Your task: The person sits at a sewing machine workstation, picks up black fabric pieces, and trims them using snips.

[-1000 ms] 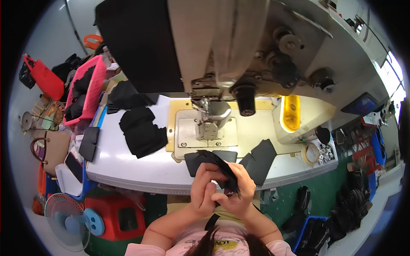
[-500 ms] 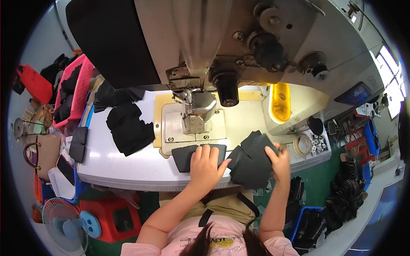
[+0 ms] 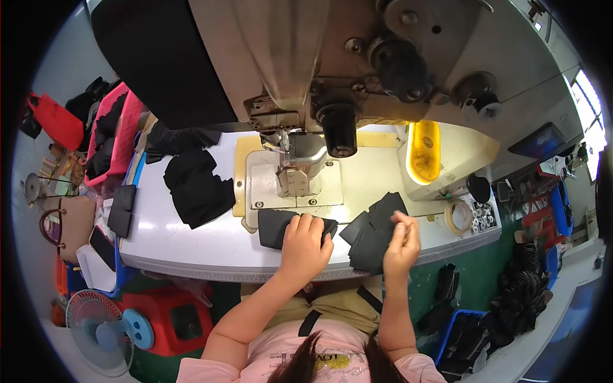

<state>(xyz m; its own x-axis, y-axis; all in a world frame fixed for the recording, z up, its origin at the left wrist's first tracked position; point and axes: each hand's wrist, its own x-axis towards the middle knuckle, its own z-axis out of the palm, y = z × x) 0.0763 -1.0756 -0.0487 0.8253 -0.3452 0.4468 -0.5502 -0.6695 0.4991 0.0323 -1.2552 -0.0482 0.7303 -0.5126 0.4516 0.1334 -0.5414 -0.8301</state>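
Note:
My left hand (image 3: 305, 246) is curled over a flat black piece (image 3: 271, 228) at the front of the sewing machine's bed. Its fingers lie on top and the thumb is at the right side, where the piece's edge lifts a little. Beside it, a loose stack of black cut pieces (image 3: 370, 239) rests fanned out at the table's front edge. My right hand (image 3: 402, 246) is at the right side of this stack, fingers loosely bent and apparently holding nothing. The sewing machine's presser foot and needle area (image 3: 295, 182) are just beyond my left hand.
More black pieces (image 3: 198, 191) lie to the left on the white table (image 3: 147, 239). A tape roll (image 3: 457, 217) and several small white bobbins (image 3: 483, 217) sit at the right. A pink basket (image 3: 126, 131), a fan (image 3: 100, 332) and a red stool (image 3: 169, 313) stand left.
My right hand has loosened from the black stack, which was tilted up and now lies lower on the table. My left hand's fingers have drawn in around the black piece, whose right edge has lifted.

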